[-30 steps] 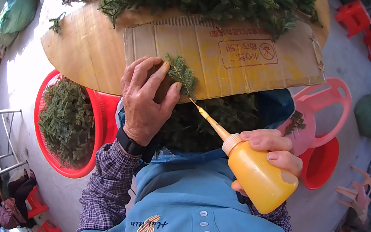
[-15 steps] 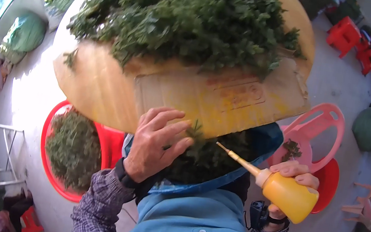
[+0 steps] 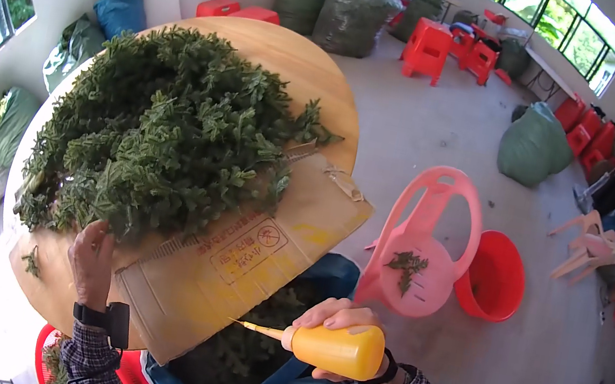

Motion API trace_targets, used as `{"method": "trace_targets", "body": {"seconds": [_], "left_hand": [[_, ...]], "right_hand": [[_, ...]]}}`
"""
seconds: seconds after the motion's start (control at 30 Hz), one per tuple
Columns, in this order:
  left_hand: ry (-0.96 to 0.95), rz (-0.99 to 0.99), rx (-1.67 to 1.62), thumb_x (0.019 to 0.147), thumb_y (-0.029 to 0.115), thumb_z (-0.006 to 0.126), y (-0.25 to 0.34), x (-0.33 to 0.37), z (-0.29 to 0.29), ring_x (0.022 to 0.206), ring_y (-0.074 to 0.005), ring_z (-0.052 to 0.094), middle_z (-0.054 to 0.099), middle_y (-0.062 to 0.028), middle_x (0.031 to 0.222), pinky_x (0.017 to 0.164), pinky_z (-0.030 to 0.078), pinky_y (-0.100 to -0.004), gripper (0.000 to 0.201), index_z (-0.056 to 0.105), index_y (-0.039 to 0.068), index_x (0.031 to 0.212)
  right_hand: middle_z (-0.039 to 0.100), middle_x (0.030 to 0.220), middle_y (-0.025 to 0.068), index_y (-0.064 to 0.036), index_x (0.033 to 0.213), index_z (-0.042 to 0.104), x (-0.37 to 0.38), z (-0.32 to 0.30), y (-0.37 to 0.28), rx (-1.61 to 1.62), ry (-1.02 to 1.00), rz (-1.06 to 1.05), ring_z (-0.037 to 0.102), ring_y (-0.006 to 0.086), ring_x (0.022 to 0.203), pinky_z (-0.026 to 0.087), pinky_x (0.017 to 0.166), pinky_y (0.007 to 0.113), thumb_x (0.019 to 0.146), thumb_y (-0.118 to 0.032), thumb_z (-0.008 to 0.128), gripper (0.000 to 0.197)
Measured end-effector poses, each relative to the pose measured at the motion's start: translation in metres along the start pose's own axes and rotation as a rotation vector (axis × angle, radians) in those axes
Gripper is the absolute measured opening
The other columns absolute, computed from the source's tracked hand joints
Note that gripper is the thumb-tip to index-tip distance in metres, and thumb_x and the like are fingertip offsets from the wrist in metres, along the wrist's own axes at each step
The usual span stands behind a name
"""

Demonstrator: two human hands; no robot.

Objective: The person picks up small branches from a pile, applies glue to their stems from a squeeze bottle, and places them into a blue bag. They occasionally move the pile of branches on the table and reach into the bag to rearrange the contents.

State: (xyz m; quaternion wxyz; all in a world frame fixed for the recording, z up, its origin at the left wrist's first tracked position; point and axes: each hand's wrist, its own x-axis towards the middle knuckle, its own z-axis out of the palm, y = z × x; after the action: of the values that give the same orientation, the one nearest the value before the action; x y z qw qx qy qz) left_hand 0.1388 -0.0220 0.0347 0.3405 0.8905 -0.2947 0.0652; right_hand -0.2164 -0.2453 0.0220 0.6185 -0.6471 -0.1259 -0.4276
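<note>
1. Fingers (image 3: pixel 339 314) of right hand (image 3: pixel 347 339) wrapped tight round orange squeeze bottle (image 3: pixel 333 350); nozzle pts left, over blue bag w/ greens.
2. Left hand (image 3: pixel 93 265) at heap of green sprigs (image 3: pixel 162 129), fingers curled at heap's edge; hold unclear.
3. Heap on round wooden table (image 3: pixel 297 63), cardboard sheet (image 3: pixel 247 255) alongside.
4. Pink stool (image 3: pixel 425 250) just beside red basin (image 3: pixel 498 279).

premises: a bare sorting room for harvested greenery, with concrete floor (image 3: pixel 448 143) and white walls. a round wooden table (image 3: pixel 298 59) carries a heap of leafy sprigs (image 3: pixel 163 125); stuffed green sacks (image 3: pixel 340 4), red plastic stools (image 3: pixel 430 45) and a red basin (image 3: pixel 497 276) stand about.
</note>
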Motion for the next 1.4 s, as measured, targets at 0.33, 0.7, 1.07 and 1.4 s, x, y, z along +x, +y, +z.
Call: {"method": "trace_targets", "body": {"seconds": [0.33,0.7,1.07,1.4], "left_hand": [[0.012,0.326,-0.226,0.082,-0.006,0.067,0.073,-0.055,-0.013,0.088,-0.0279,0.065,0.069,-0.0115,0.091,0.081,0.051,-0.0337,0.017,0.071,0.001,0.097],[-0.034,0.238,-0.122,0.082,-0.002,0.071,0.043,-0.106,-0.006,0.097,-0.0286,0.064,0.068,-0.0114,0.106,0.085,0.052,-0.0369,0.018,0.071,0.003,0.100],[0.114,0.195,-0.006,0.078,0.011,0.076,0.059,-0.139,0.021,0.099,-0.0309,0.060,0.066,-0.0084,0.108,0.086,0.049,-0.0410,0.019,0.069,0.006,0.094],[0.114,0.194,0.021,0.080,0.008,0.071,0.056,-0.144,0.027,0.105,-0.0318,0.060,0.066,-0.0098,0.111,0.093,0.046,-0.0426,0.023,0.067,0.007,0.102]], "right_hand": [[0.058,0.109,0.0159,-0.0092,0.119,0.042,0.002,-0.010,-0.016,-0.069,0.068,0.082,0.064,0.0331,0.093,0.057,0.077,0.041,0.076,-0.031,0.089,0.067],[0.057,0.108,0.0150,-0.0079,0.124,0.045,0.011,0.008,-0.007,-0.107,-0.024,-0.020,0.061,0.0316,0.090,0.053,0.076,0.041,0.071,-0.041,0.090,0.077],[0.057,0.112,0.0182,-0.0078,0.122,0.041,0.045,0.023,0.010,-0.075,-0.185,-0.167,0.062,0.0322,0.090,0.060,0.075,0.042,0.071,-0.031,0.091,0.075],[0.057,0.115,0.0204,-0.0087,0.123,0.042,0.046,0.045,0.025,-0.020,-0.157,-0.082,0.062,0.0327,0.095,0.061,0.077,0.043,0.072,-0.025,0.091,0.072]]}}
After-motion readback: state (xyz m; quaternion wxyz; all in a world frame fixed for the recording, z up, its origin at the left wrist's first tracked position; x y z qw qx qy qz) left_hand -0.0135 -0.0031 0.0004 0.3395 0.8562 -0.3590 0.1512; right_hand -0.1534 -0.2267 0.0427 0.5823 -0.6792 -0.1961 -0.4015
